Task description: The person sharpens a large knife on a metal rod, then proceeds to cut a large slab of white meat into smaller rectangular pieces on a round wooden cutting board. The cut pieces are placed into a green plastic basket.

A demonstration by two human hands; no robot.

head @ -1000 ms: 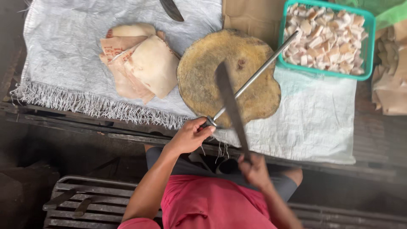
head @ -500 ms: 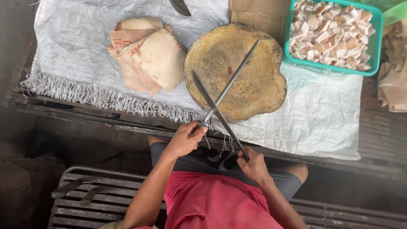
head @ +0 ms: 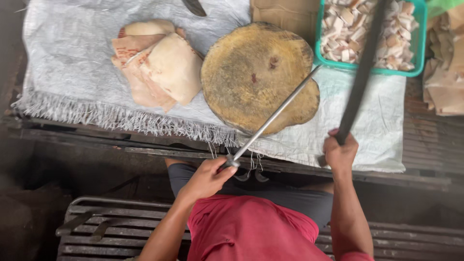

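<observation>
My left hand [head: 207, 178] grips the handle of a long sharpening steel [head: 278, 115], whose rod slants up and right over a round wooden chopping block [head: 256, 72]. My right hand [head: 340, 153] holds a long dark knife [head: 361, 67] by its handle, the blade pointing up and away, crossing over a green basket [head: 415, 67]. Knife and steel are apart, not touching. Slabs of pale pork skin and fat [head: 157, 65] lie left of the block on a white woven sheet [head: 72, 48].
The green basket holds several small cubes of pale fat [head: 345, 29]. Another blade tip [head: 194, 7] shows at the top edge. Brown cardboard [head: 282, 12] lies behind the block, paper scraps [head: 447, 72] at right. A metal bench [head: 96, 227] is under me.
The knife has swung away from the steel, from crossing it near the handle to pointing up on the right over the basket. The steel has stayed slanted over the block.
</observation>
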